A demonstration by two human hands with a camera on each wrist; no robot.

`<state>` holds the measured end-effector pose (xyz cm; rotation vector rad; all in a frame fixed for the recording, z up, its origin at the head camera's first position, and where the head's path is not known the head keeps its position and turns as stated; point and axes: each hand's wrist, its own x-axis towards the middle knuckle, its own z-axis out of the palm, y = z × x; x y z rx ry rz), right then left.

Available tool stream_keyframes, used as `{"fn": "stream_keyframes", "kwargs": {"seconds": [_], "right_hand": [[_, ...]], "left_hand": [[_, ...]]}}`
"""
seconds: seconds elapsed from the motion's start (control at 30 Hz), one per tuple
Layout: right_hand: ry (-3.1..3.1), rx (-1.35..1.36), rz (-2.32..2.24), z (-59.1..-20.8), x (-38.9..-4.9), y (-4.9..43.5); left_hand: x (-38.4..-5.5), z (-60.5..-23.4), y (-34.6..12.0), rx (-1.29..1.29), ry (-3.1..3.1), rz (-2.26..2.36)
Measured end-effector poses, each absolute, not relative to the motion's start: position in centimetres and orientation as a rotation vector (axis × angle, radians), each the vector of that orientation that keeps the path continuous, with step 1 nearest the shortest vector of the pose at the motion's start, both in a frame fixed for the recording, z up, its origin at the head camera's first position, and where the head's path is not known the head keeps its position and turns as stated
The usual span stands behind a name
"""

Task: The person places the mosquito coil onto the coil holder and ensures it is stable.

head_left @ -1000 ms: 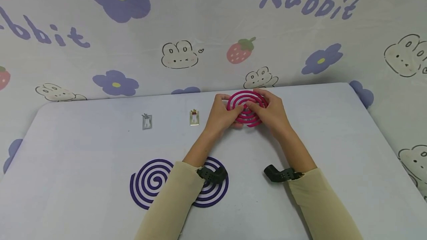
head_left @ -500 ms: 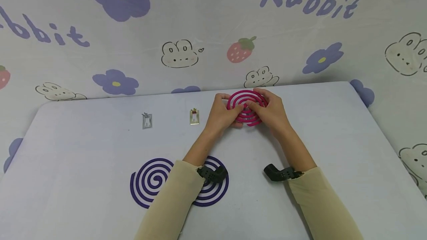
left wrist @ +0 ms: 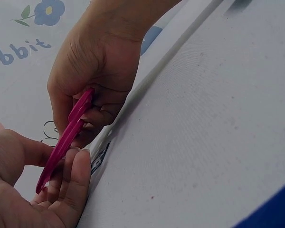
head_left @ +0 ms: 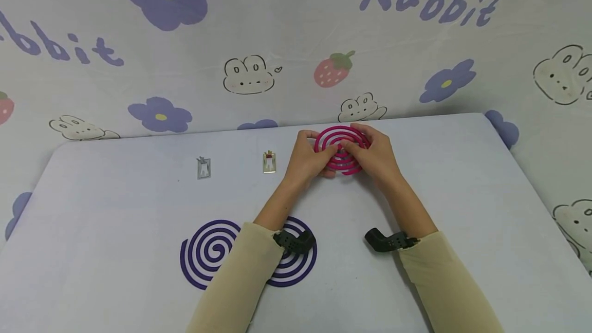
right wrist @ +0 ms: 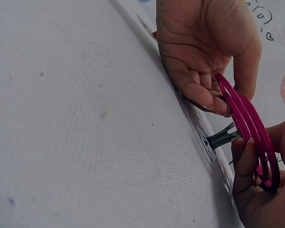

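Observation:
A pink mosquito coil [head_left: 342,155] is held level near the table's back edge, between both hands. My left hand [head_left: 305,157] grips its left side, the thumb lying on top near the coil's centre and fingers beneath. From the right, my right hand [head_left: 375,154] grips it the same way, thumb also at the centre. In the right wrist view, a small metal coil stand [right wrist: 207,144] rests on the table under the pink coil [right wrist: 247,118], its upright prong reaching the coil's underside. Whether the prong passes into the coil is hidden by fingers.
Two purple mosquito coils, a left one [head_left: 215,252] and a right one [head_left: 283,284], lie flat near the front, partly covered by the left forearm. A silver stand [head_left: 200,168] and a gold stand [head_left: 265,164] lie at the back left. A patterned cloth [head_left: 296,24] hangs behind.

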<state>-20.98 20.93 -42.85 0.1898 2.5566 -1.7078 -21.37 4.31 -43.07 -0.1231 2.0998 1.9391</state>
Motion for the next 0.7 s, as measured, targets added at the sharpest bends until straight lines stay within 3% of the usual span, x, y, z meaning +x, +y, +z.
{"fn": "stream_keyframes", "kwargs": {"seconds": [0.7], "right_hand": [[2.579, 0.181, -1.706, -43.15, -20.91, 20.55]], "left_hand": [[-21.55, -43.48, 3.95, -0.117, 2.048, 1.970]]}}
